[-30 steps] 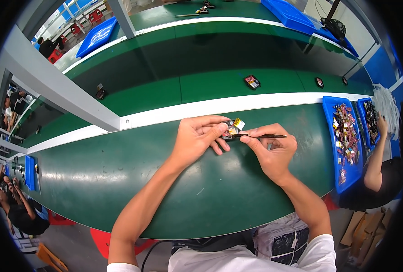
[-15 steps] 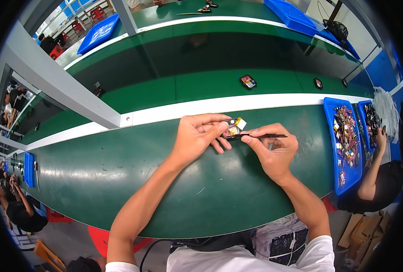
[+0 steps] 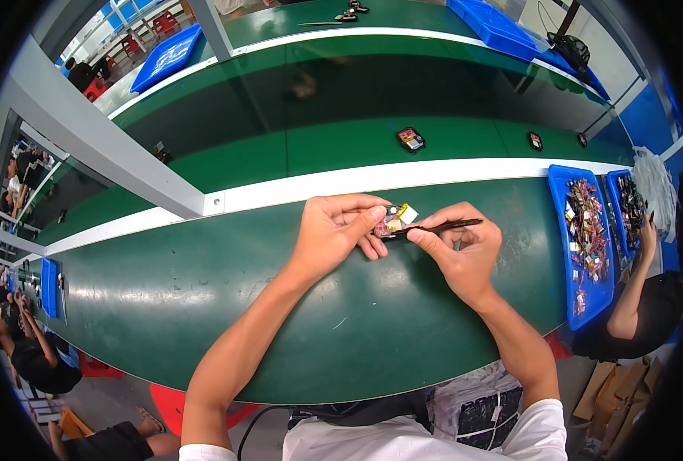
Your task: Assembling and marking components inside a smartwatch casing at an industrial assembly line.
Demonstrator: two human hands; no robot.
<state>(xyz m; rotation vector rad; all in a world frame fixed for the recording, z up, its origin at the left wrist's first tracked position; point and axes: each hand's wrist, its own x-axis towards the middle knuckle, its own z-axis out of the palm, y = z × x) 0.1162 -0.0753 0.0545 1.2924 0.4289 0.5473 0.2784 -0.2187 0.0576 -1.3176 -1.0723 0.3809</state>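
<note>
Between the thumb and fingers of my left hand (image 3: 332, 230) is a small black device housing (image 3: 377, 233), its open side showing a reddish circuit board. A small silver-and-yellow battery (image 3: 407, 214) sticks up at its right edge. My right hand (image 3: 464, 250) is closed in a pinch on slim black tweezers (image 3: 453, 225). Their tip reaches into the housing, beside the board; my fingers partly hide the exact contact. Both hands are held above the green table (image 3: 280, 330), close to its far white rail.
A blue tray (image 3: 604, 288) of small boards and batteries stands at the right, beside another blue tray (image 3: 624, 230) of black parts. A co-worker's arm (image 3: 635, 296) reaches there. Beyond the white rail (image 3: 303, 183), a green conveyor belt carries several device housings (image 3: 410, 139). A grey post (image 3: 103, 131) rises at left.
The tweezers' rear end has tilted up and shifted slightly left with my right hand. The battery has turned slightly. Housings on the belt have moved left. A seated person's legs have appeared at lower left.
</note>
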